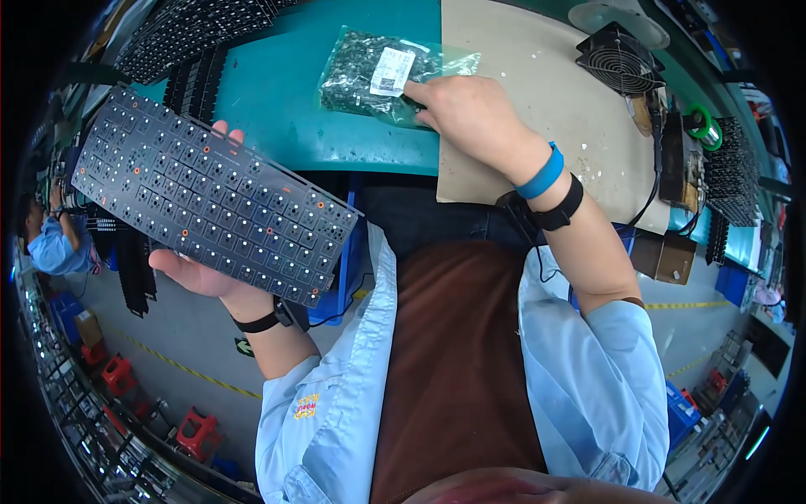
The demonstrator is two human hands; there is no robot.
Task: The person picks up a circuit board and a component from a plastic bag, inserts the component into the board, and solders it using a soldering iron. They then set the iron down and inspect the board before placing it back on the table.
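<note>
My left hand [201, 273] holds a black keyboard circuit board [214, 197] from beneath, tilted up at the left of the bench. The thumb shows at its near edge and two fingertips at its far edge. Rows of key positions with white dots and a few orange-ringed holes cover the board. My right hand [470, 113] is at a clear plastic bag [357, 80] packed with small dark parts, its fingers curled against the bag's right side beside a white label [392, 71]. What lies under those fingers is partly hidden.
Stacked dark boards [197, 29] stand at the back left on the green mat [277, 118]. Brown sheeting [537, 59] covers the right part. A black fan [620, 63], a green solder spool [701, 126] and a black rack [732, 172] are at the right. Red stools [199, 433] stand on the floor.
</note>
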